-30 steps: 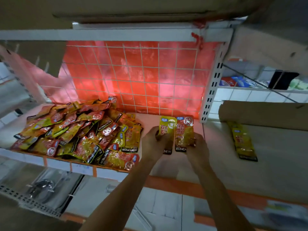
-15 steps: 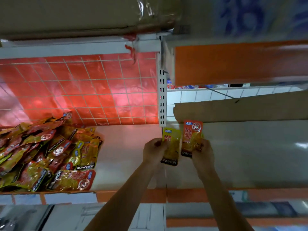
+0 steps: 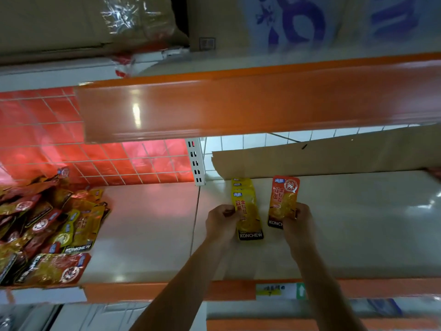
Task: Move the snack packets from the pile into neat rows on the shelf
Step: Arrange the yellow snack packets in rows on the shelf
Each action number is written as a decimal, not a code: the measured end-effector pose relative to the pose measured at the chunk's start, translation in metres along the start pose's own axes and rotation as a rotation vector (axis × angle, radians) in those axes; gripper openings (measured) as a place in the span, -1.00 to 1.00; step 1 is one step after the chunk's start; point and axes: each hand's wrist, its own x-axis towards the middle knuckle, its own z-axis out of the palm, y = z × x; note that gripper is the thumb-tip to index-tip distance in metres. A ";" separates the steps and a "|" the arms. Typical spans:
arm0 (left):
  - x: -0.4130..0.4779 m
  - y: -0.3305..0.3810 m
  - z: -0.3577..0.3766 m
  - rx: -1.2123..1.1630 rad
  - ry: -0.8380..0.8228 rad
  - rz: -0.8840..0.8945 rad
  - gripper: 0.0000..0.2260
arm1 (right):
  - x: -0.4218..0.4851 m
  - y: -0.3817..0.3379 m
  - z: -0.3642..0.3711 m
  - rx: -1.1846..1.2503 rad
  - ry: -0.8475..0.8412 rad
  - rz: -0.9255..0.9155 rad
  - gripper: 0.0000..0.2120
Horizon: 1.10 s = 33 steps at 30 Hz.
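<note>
My left hand (image 3: 223,223) pinches a yellow snack packet (image 3: 248,216) by its left edge, over the near end of a short row of yellow packets (image 3: 241,185) lying on the white shelf (image 3: 346,225). My right hand (image 3: 297,220) grips a red-topped snack packet (image 3: 282,201) by its lower right edge, just right of the yellow row. Whether either held packet touches the shelf I cannot tell. The pile of red and yellow packets (image 3: 50,225) lies far left on the neighbouring shelf section.
An orange shelf front (image 3: 238,108) hangs overhead. A cardboard sheet (image 3: 322,158) leans along the back of the right section, beside a white slotted upright (image 3: 196,163). Red wire-grid backing (image 3: 95,158) stands behind the pile. An orange front lip with a price label (image 3: 279,291) edges the shelf.
Both hands carried their packets rightward, from beside the pile past the upright into the right shelf section. The packets are now lower, and the yellow one sits over the existing yellow row.
</note>
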 end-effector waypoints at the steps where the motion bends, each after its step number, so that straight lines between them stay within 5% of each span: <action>1: -0.001 0.001 0.003 0.016 0.021 0.003 -0.81 | 0.001 0.000 -0.004 0.009 -0.002 0.003 -0.70; 19: -0.012 0.009 0.009 0.372 0.185 0.095 -0.84 | 0.012 0.003 -0.023 0.032 -0.078 -0.009 -0.61; 27: -0.019 0.010 0.010 0.552 0.231 0.123 -0.69 | 0.015 0.009 -0.030 0.005 -0.108 -0.057 -0.62; 33: -0.035 0.014 0.032 0.558 0.291 0.351 -0.68 | 0.014 0.017 -0.039 -0.052 -0.167 -0.110 -0.61</action>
